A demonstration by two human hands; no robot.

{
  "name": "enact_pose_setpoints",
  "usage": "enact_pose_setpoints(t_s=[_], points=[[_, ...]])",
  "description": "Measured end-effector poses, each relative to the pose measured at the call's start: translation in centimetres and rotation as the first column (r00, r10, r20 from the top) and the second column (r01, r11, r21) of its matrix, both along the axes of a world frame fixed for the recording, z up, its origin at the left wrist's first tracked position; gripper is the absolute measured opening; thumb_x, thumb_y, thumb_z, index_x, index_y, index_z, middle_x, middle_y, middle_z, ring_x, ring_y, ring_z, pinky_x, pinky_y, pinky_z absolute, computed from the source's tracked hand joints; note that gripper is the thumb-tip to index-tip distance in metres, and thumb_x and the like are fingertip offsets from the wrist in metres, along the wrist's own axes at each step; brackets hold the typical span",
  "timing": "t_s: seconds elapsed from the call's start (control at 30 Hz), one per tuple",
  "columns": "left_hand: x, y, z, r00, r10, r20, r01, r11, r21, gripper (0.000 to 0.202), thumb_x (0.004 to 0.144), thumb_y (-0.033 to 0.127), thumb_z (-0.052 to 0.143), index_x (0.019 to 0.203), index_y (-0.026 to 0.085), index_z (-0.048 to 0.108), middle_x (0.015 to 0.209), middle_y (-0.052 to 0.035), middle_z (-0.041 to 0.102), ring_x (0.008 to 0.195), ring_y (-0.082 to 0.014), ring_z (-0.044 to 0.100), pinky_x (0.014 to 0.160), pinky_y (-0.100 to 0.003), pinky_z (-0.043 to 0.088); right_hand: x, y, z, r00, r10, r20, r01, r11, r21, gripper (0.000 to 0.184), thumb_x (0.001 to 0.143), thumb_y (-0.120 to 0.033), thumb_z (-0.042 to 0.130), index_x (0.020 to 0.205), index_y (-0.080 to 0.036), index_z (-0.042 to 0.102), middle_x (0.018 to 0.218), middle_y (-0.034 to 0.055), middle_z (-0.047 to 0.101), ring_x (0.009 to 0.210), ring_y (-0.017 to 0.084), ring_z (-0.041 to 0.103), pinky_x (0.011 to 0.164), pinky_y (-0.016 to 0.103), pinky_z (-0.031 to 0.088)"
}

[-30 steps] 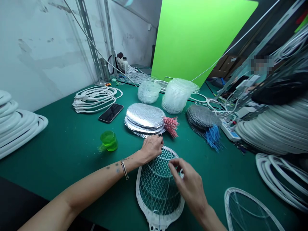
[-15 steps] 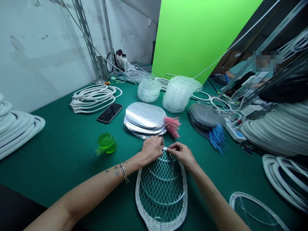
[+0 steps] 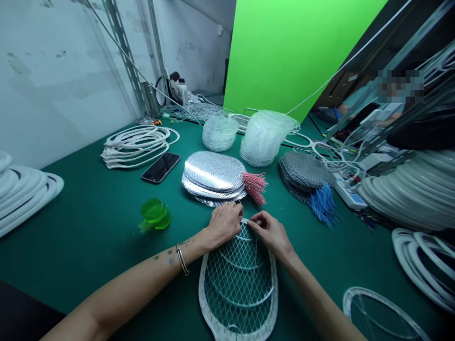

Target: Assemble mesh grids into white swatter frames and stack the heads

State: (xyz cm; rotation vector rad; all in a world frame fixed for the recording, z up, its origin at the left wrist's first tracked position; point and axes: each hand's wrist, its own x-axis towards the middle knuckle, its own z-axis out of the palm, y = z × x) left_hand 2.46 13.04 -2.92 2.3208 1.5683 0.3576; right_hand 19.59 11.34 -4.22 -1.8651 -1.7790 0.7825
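Observation:
A white-framed fly-swatter racket [image 3: 239, 293] with diamond wire mesh lies on the green mat [image 3: 88, 255], its head toward me. My left hand [image 3: 224, 225] is curled over the frame's far end, and its fingertips are hidden. My right hand [image 3: 270, 233] pinches the rim beside it, thumb and fingers closed on a thin piece I cannot make out. A stack of silver mesh panels [image 3: 213, 173] with pink wires lies just beyond my hands. A bracelet circles my left wrist.
Close by stand a green cup [image 3: 154, 214], a phone [image 3: 160, 167] and grey mesh panels [image 3: 306, 173] with blue wires. Clear mesh stacks [image 3: 265, 138], coiled white frames [image 3: 137, 147] and a power strip [image 3: 349, 192] also lie about. A person [image 3: 369, 106] sits behind a metal rack at right.
My right hand has moved from over the mesh up to the racket's far rim, next to my left hand. The view has turned slightly, and the racket now lies straighter.

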Motion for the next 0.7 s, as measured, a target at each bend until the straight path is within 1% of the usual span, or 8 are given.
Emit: enact_pose_setpoints(t_s=[0.1, 0.17, 0.23, 0.33, 0.43, 0.53, 0.7], points=[[-0.1, 0.1, 0.2, 1.000, -0.007, 0.000, 0.007, 1.000, -0.015, 0.009, 0.090, 0.021, 0.050, 0.092, 0.021, 0.059, 0.094, -0.0040, 0.062, 0.091, -0.0203, 0.057, 0.079, -0.031, 0.043, -0.2, -1.0, 0.4, 0.998, -0.029, 0.050, 0.026, 0.998, 0.056, 0.032, 0.078, -0.051, 0.060, 0.095, -0.024, 0.064, 0.090, 0.0040, 0.064, 0.082, 0.021, 0.059, 0.064, 0.030, 0.040], [-0.1, 0.1, 0.3, 1.000, -0.009, 0.002, 0.009, 1.000, -0.013, 0.009, 0.090, 0.021, 0.050, 0.092, 0.020, 0.059, 0.095, -0.0042, 0.062, 0.091, -0.0203, 0.057, 0.080, -0.032, 0.043, -0.1, -1.3, 0.4, 0.998, -0.027, 0.064, 0.023, 0.998, 0.064, 0.033, 0.078, -0.053, 0.059, 0.096, -0.025, 0.065, 0.094, 0.0049, 0.064, 0.084, 0.022, 0.059, 0.066, 0.031, 0.041], [0.0, 0.0, 0.3, 1.000, -0.005, 0.002, 0.005, 1.000, -0.004, 0.010, 0.090, 0.020, 0.049, 0.093, 0.020, 0.059, 0.095, -0.0047, 0.062, 0.092, -0.0204, 0.057, 0.081, -0.032, 0.043, 0.1, -1.1, 0.3, 0.998, -0.014, 0.063, 0.011, 0.999, 0.053, 0.031, 0.081, -0.054, 0.057, 0.091, -0.026, 0.066, 0.091, 0.0043, 0.065, 0.081, 0.021, 0.060, 0.066, 0.031, 0.041], [0.1, -0.1, 0.1, 1.000, 0.008, 0.004, -0.008, 1.000, 0.010, 0.009, 0.091, 0.021, 0.050, 0.092, 0.020, 0.059, 0.095, -0.0042, 0.063, 0.092, -0.0201, 0.056, 0.082, -0.032, 0.043, 0.2, -0.5, 0.3, 0.998, -0.011, 0.061, 0.009, 0.999, 0.037, 0.029, 0.084, -0.050, 0.052, 0.084, -0.026, 0.067, 0.084, 0.0029, 0.067, 0.076, 0.019, 0.060, 0.062, 0.030, 0.040], [0.1, -0.2, -0.1, 1.000, 0.022, 0.003, -0.022, 0.999, 0.026, 0.010, 0.091, 0.020, 0.050, 0.090, 0.020, 0.060, 0.094, -0.0040, 0.063, 0.091, -0.0199, 0.056, 0.081, -0.032, 0.042, 0.2, -0.2, 0.3, 0.997, -0.023, 0.073, 0.020, 0.999, 0.038, 0.025, 0.083, -0.047, 0.054, 0.080, -0.026, 0.068, 0.083, 0.0020, 0.067, 0.073, 0.019, 0.059, 0.059, 0.029, 0.038], [0.2, -0.1, -0.1, 1.000, 0.007, -0.003, -0.007, 0.999, 0.043, 0.012, 0.090, 0.018, 0.049, 0.088, 0.021, 0.061, 0.094, -0.0037, 0.063, 0.091, -0.0199, 0.056, 0.080, -0.032, 0.042, 0.2, -0.2, 0.3, 0.997, -0.024, 0.079, 0.020, 0.998, 0.052, 0.024, 0.082, -0.046, 0.056, 0.077, -0.026, 0.068, 0.082, 0.0018, 0.067, 0.072, 0.018, 0.059, 0.059, 0.029, 0.038], [0.0, -0.2, -0.1, 1.000, -0.014, -0.021, 0.014, 0.999, 0.041, 0.014, 0.091, 0.018, 0.048, 0.087, 0.020, 0.062, 0.092, -0.0038, 0.063, 0.088, -0.0191, 0.058, 0.077, -0.032, 0.042, 0.3, -0.4, 0.0, 0.997, 0.000, 0.081, -0.007, 0.996, 0.086, 0.025, 0.084, -0.047, 0.054, 0.076, -0.026, 0.067, 0.080, 0.0011, 0.065, 0.068, 0.017, 0.058, 0.057, 0.028, 0.037]])
